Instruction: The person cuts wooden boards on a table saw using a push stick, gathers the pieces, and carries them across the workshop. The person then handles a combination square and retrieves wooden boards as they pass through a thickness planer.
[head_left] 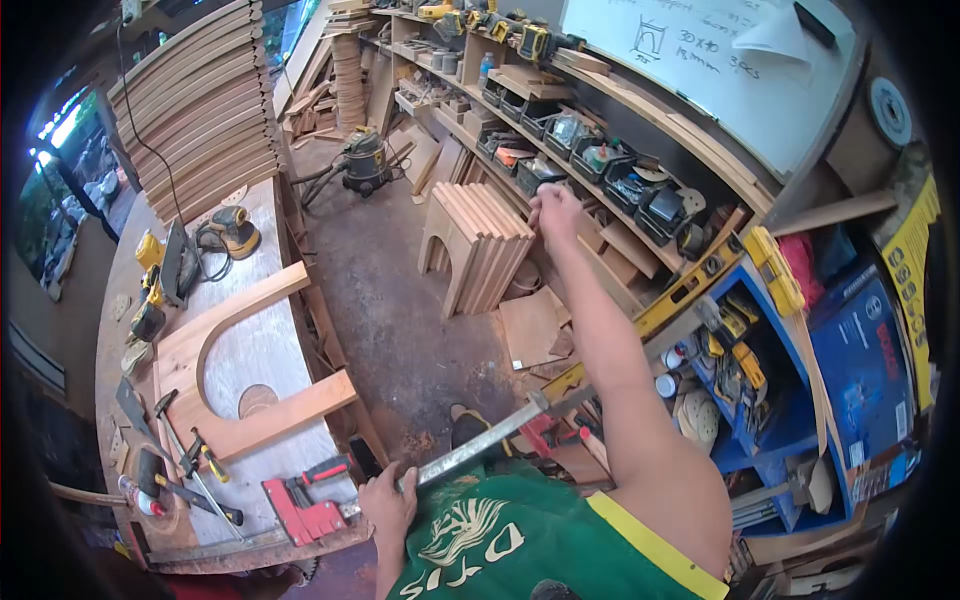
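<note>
- Clamp (pixel 470 445): its long metal bar runs from the near edge of the table (pixel 290 345) across the front of the person's green shirt (pixel 510 535). A red head (pixel 305 510) with a black and red handle sits on the bar at the table's edge; more red shows beneind the bar's other end, near the floor.
- Left hand (pixel 390 500): closed around the bar beside the red head, with the fingers bent over it.
- Right hand (pixel 555 212): held out at the end of the raised arm, fingers bent and bunched together; whether anything is between them, I cannot tell. In the view it overlaps the area in front of the shelves (pixel 640 125).
- Frame (pixel 250 433): wooden, with a rounded inner cutout, lying flat on the table.
- Beside the frame: a hammer (pixel 190 494), a smaller yellow-handled hammer (pixel 212 462) and a thin bar tool (pixel 205 490).
- Farther along the table: a yellow and black sander (pixel 236 232) and a tall stack of wood (pixel 205 110).
- On the floor: arched panels (pixel 480 240) standing side by side, and a vacuum (pixel 365 165) behind them.
- At the right: a blue cabinet (pixel 765 470) holding tools, and a yellow level (pixel 685 295) near it.
</note>
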